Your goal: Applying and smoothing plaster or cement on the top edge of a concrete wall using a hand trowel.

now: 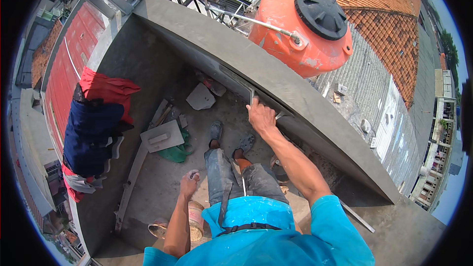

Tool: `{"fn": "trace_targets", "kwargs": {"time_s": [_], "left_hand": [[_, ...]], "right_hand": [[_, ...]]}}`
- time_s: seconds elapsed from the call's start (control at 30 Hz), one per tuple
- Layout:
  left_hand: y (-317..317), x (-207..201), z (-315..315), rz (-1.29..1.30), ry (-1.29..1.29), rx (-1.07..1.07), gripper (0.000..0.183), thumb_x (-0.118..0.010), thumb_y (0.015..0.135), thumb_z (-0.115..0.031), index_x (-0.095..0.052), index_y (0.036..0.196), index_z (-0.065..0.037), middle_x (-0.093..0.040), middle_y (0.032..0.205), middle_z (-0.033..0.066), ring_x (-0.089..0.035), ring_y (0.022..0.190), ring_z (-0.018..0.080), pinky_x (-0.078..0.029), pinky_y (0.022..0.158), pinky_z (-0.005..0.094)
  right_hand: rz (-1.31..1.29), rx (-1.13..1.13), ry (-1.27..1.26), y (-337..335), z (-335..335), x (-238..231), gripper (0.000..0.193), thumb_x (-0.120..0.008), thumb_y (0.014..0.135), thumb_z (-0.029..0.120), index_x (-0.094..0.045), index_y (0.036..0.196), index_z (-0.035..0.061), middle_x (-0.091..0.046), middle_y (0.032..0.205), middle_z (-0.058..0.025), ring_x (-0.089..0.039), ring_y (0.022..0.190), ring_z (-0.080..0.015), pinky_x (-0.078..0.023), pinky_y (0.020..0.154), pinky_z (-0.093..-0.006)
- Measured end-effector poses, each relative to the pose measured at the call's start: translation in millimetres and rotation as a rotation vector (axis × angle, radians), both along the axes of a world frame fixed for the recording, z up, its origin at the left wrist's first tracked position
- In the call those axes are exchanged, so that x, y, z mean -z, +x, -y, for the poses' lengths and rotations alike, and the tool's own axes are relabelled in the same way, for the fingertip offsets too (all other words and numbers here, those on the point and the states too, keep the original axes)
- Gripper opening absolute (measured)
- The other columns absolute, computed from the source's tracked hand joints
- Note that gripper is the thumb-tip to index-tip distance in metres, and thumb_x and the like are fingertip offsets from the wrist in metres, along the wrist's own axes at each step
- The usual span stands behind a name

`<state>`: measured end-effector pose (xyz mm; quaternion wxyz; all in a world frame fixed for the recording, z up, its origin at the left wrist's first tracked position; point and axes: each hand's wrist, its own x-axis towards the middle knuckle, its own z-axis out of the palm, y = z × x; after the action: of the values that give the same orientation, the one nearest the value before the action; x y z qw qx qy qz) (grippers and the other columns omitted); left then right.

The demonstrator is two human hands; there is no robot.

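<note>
The right hand is curled tight around a grey trowel. The hand hides the handle, and the blade is so thin from here that it is hard to make out. The trowel sticks out past the fingers, up and to the left, by the inside of the wall. The left hand hangs low, well apart from the trowel. Its fingers look bent, but I cannot tell if it is closed or has something in it. Just beside the left arm is a bucket, partly hidden. Farther up, a flat float lies partly over a green bag. Past the wall is an orange tank with a black lid
</note>
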<state>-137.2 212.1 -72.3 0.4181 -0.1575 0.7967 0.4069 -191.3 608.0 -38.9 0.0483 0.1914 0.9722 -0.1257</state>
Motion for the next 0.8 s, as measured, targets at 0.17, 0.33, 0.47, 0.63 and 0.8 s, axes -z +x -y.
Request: {"fn": "trace_targets", "kwargs": {"time_s": [0.17, 0.33, 0.47, 0.63, 0.8], "left_hand": [[19.6, -12.1, 18.7, 0.096, 0.017, -0.106, 0.036, -0.060, 0.087, -0.023, -0.066, 0.112, 0.002, -0.070, 0.098, 0.0148, -0.068, 0.086, 0.0189, -0.052, 0.076, 0.0322], [19.3, 1.5, 25.5, 0.061, -0.036, 0.143, 0.036, -0.059, 0.088, -0.023, -0.066, 0.112, 0.002, -0.071, 0.093, 0.0147, -0.068, 0.088, 0.0201, -0.051, 0.079, 0.0322], [-25.8, -0.4, -19.4, -0.041, -0.009, 0.233, 0.035, -0.059, 0.088, -0.022, -0.066, 0.112, 0.002, -0.070, 0.093, 0.0158, -0.068, 0.087, 0.0212, -0.051, 0.080, 0.0326], [-31.7, -22.5, -31.1, -0.003, 0.100, -0.041, 0.034, -0.059, 0.089, -0.023, -0.066, 0.112, 0.001, -0.070, 0.096, 0.0121, -0.068, 0.087, 0.0185, -0.052, 0.073, 0.0315], [22.7, -0.2, 53.7, 0.135, -0.064, 0.062, 0.031, -0.060, 0.091, -0.021, -0.064, 0.115, -0.001, -0.069, 0.102, 0.0104, -0.068, 0.087, 0.0199, -0.053, 0.070, 0.0314]], "right_hand": [[-0.064, 0.039, 0.011, 127.7, -18.0, -20.6, 0.033, -0.063, 0.091, 0.033, -0.050, 0.092, 0.0025, -0.060, 0.066, -0.0162, -0.064, 0.057, -0.0341, -0.051, 0.047, -0.0453], [0.082, 0.137, 0.014, 128.1, -55.0, -17.6, 0.037, -0.056, 0.095, 0.037, -0.047, 0.093, 0.0012, -0.062, 0.067, -0.0202, -0.065, 0.062, -0.0409, -0.051, 0.053, -0.0526], [0.092, 0.094, -0.124, 0.3, 3.8, -0.5, 0.035, -0.049, 0.099, 0.035, -0.046, 0.099, 0.0000, -0.065, 0.075, -0.0228, -0.066, 0.074, -0.0455, -0.051, 0.065, -0.0580], [-0.056, -0.088, -0.036, 32.0, 13.2, 24.5, 0.035, -0.057, 0.095, 0.034, -0.048, 0.102, 0.0004, -0.064, 0.072, -0.0195, -0.066, 0.065, -0.0380, -0.052, 0.056, -0.0495], [-0.103, 0.125, 0.019, 162.9, -40.8, -28.4, 0.032, -0.064, 0.090, 0.032, -0.050, 0.091, 0.0036, -0.062, 0.067, -0.0152, -0.064, 0.057, -0.0333, -0.051, 0.046, -0.0440]]}}
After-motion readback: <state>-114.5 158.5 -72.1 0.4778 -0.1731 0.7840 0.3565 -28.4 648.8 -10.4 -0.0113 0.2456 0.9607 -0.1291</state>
